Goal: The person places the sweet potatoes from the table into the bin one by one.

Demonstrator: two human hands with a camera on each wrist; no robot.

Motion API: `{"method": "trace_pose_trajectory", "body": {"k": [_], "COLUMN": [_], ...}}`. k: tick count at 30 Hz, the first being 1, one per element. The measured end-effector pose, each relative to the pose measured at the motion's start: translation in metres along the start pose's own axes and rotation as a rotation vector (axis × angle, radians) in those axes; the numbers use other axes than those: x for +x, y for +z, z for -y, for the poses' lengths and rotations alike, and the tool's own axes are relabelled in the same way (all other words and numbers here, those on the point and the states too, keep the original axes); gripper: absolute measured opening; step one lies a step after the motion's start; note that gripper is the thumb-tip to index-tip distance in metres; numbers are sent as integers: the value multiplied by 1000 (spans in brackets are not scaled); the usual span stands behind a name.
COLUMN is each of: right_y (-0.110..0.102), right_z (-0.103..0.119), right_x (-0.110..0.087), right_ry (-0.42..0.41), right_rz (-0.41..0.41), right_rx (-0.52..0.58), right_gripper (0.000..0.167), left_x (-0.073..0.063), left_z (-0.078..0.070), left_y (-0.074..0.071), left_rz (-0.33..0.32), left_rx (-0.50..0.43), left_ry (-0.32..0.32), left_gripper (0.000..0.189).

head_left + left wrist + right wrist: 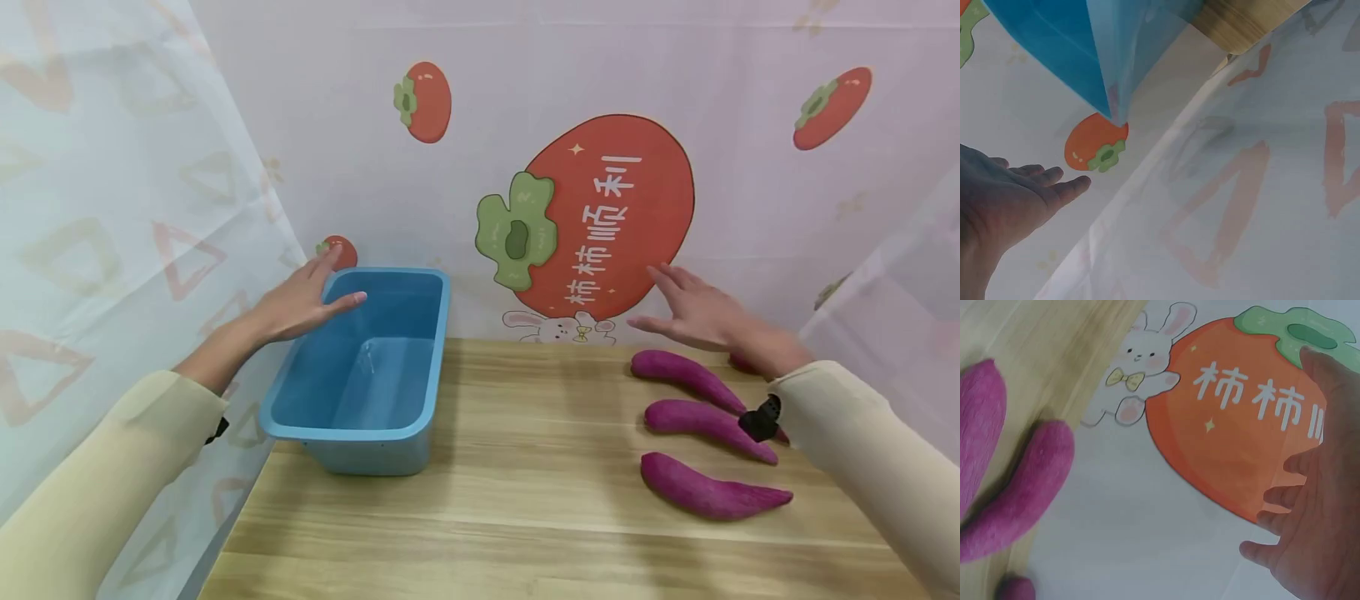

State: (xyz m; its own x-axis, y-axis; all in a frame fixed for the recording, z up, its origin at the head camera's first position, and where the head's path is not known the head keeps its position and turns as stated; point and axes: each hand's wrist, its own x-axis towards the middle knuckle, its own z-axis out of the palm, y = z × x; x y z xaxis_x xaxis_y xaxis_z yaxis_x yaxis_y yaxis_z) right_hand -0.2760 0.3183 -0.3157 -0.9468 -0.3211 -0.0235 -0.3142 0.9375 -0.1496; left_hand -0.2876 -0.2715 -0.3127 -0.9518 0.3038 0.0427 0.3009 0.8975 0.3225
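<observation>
My left hand [303, 298] hovers over the left rim of a blue plastic basin [390, 379], its fingers extended and holding nothing. In the left wrist view the same hand [1013, 197] is seen palm-side, apart from the basin [1054, 44]. On the right, my right hand [697, 310] is raised above several purple sweet potatoes, fingers straight, nothing in it. The farthest ones lie partly hidden under the right wrist and sleeve. A long sweet potato [712, 490] lies nearest, with another sweet potato [705, 427] behind it. In the right wrist view a sweet potato [1029, 481] lies left of the hand [1316, 506].
The wood-grain table [525, 500] meets a white backdrop [360, 150] printed with persimmons and a rabbit. White sheeting [135, 208] stands along the left edge, close to the basin, and more sheeting [900, 308] closes off the right side.
</observation>
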Motion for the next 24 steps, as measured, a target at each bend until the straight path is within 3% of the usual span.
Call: {"method": "trace_pose_trajectory", "body": {"k": [11,24], "right_y": [6,20], "right_z": [25,43], "right_x": [8,25], "right_ry": [-8,-82], "right_rz": [-10,-43], "right_rx": [160,375], "right_gripper": [107,104], "left_x": [-3,-6], "left_z": [12,19], "left_y": [3,7], "left_rz": [-62,-38], "left_rx": [-168,-311], "left_ry": [4,-30], "left_gripper": [105,97]}}
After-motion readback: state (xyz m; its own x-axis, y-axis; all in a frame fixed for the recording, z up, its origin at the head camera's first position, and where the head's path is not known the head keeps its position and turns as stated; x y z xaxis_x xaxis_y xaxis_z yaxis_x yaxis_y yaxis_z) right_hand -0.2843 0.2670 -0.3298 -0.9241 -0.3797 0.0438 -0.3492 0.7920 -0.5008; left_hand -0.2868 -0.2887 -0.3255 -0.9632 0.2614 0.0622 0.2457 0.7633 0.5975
